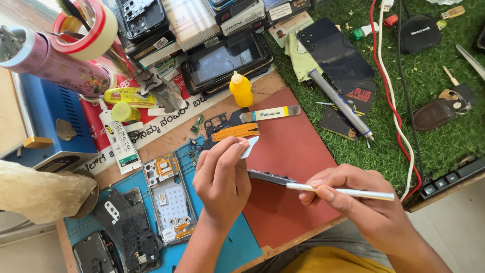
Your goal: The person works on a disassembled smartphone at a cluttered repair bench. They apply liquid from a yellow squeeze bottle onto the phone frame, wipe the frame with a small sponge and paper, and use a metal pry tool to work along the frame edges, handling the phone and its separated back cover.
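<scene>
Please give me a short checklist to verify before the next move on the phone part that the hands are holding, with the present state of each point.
1. Left hand grips the dark phone part on its edge: ok.
2. Right hand holds the white tool like a pen: ok.
3. Tool tip meets the part's end: ok; the exact contact spot: cannot tell.
4. Part is above the red mat: ok.
5. Yellow bottle stands upright, away from the hands: ok.
6. Opened phone frame lies on the blue mat close to the left wrist: not ok, it could be knocked.
</scene>
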A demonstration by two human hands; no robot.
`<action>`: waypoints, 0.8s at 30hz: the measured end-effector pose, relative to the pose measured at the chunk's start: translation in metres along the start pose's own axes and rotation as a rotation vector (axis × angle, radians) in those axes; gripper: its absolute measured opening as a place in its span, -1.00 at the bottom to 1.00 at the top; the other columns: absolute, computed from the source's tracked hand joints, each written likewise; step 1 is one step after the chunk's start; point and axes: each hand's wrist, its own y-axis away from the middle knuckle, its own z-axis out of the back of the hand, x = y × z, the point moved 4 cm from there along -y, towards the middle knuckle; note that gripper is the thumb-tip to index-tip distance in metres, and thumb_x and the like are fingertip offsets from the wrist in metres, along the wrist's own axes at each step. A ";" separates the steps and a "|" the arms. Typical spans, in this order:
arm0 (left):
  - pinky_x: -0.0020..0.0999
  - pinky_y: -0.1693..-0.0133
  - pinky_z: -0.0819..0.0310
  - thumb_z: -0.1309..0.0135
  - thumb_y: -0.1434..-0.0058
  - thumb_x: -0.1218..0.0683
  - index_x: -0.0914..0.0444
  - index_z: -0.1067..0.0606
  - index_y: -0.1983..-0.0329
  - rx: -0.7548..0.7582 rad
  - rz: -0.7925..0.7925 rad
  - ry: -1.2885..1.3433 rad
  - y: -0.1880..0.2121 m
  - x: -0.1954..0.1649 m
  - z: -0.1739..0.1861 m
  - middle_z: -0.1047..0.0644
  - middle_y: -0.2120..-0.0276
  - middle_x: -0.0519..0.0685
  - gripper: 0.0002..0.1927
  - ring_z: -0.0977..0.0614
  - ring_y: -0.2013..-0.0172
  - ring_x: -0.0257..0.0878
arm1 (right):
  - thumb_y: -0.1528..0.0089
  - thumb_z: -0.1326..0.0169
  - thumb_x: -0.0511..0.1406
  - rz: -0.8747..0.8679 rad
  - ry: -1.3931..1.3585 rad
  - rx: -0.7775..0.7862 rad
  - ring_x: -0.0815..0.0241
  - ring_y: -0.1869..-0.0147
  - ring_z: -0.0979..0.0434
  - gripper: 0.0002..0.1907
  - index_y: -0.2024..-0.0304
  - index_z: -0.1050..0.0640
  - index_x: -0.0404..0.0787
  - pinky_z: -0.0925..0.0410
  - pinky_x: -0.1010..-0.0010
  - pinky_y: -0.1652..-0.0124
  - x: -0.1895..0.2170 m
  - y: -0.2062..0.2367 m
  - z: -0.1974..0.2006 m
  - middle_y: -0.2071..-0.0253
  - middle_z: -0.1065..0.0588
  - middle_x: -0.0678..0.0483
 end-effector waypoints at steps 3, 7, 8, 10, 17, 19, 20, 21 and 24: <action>-0.33 0.18 -0.48 -0.18 -0.20 0.40 0.29 -0.51 0.02 -0.021 -0.015 0.001 0.000 -0.001 0.000 -0.61 0.11 0.04 -0.69 -0.65 0.22 -0.12 | -0.32 -0.07 -0.39 -0.010 -0.009 0.010 0.13 0.15 -0.69 -0.83 0.21 -0.62 -0.43 -0.53 0.32 0.13 0.002 -0.002 -0.001 0.21 -0.68 -0.12; -0.33 0.17 -0.48 -0.16 -0.18 0.41 0.29 -0.51 0.02 -0.020 -0.009 -0.002 0.001 -0.001 0.000 -0.62 0.11 0.04 -0.67 -0.65 0.22 -0.13 | -0.31 -0.06 -0.40 -0.017 0.000 0.006 0.14 0.14 -0.69 -0.83 0.20 -0.62 -0.42 -0.54 0.33 0.12 0.003 -0.002 -0.002 0.23 -0.68 -0.12; -0.33 0.17 -0.48 -0.17 -0.18 0.41 0.29 -0.51 0.02 -0.021 -0.009 -0.002 0.001 -0.001 0.000 -0.62 0.11 0.03 -0.67 -0.65 0.22 -0.13 | -0.30 -0.07 -0.39 -0.023 0.027 -0.001 0.15 0.14 -0.71 -0.83 0.20 -0.62 -0.41 -0.55 0.34 0.13 0.004 -0.001 -0.002 0.21 -0.66 -0.11; -0.33 0.17 -0.48 -0.17 -0.18 0.41 0.29 -0.52 0.02 -0.021 -0.011 -0.004 0.001 -0.002 0.000 -0.62 0.11 0.03 -0.67 -0.65 0.23 -0.14 | -0.28 -0.09 -0.38 -0.034 0.084 -0.015 0.16 0.14 -0.73 -0.84 0.19 -0.61 -0.40 -0.56 0.35 0.14 0.005 0.004 -0.006 0.18 -0.63 -0.10; -0.35 0.21 -0.45 -0.18 -0.17 0.40 0.29 -0.52 0.02 -0.011 -0.021 -0.005 0.001 -0.002 0.002 -0.63 0.13 0.02 -0.67 -0.65 0.25 -0.16 | -0.21 -0.22 -0.36 0.449 0.744 -0.185 0.13 0.21 -0.72 -0.84 0.20 -0.52 -0.24 -0.57 0.39 0.18 0.023 0.024 -0.058 0.26 -0.60 -0.01; -0.34 0.22 -0.44 -0.17 -0.16 0.40 0.29 -0.52 0.02 -0.006 -0.021 -0.010 0.001 -0.003 0.001 -0.63 0.12 0.02 -0.67 -0.65 0.25 -0.16 | -0.16 -0.25 -0.36 0.479 0.840 -0.229 0.02 0.23 -0.69 -0.79 0.21 -0.50 -0.23 -0.56 0.31 0.19 0.026 0.026 -0.070 0.29 -0.58 -0.05; -0.34 0.22 -0.43 -0.17 -0.17 0.40 0.29 -0.52 0.02 -0.003 -0.022 -0.012 0.000 -0.003 0.001 -0.63 0.13 0.02 -0.67 -0.65 0.25 -0.16 | -0.15 -0.27 -0.35 0.489 0.849 -0.276 0.02 0.25 -0.68 -0.77 0.21 -0.50 -0.23 -0.56 0.31 0.21 0.027 0.026 -0.075 0.31 -0.57 -0.04; -0.33 0.23 -0.43 -0.17 -0.17 0.40 0.29 -0.52 0.02 0.000 -0.024 -0.015 0.000 -0.003 0.001 -0.63 0.13 0.02 -0.67 -0.65 0.25 -0.16 | -0.14 -0.29 -0.34 0.500 0.858 -0.323 0.03 0.26 -0.68 -0.75 0.20 -0.51 -0.22 -0.56 0.32 0.23 0.027 0.025 -0.080 0.32 -0.57 -0.03; -0.33 0.20 -0.46 -0.16 -0.18 0.39 0.29 -0.51 0.02 -0.003 -0.021 -0.019 -0.001 -0.005 0.001 -0.62 0.12 0.02 -0.68 -0.65 0.23 -0.15 | -0.14 -0.36 -0.27 0.570 0.801 -0.381 0.05 0.29 -0.67 -0.66 0.17 -0.50 -0.26 -0.54 0.35 0.28 0.028 0.019 -0.088 0.34 -0.56 -0.03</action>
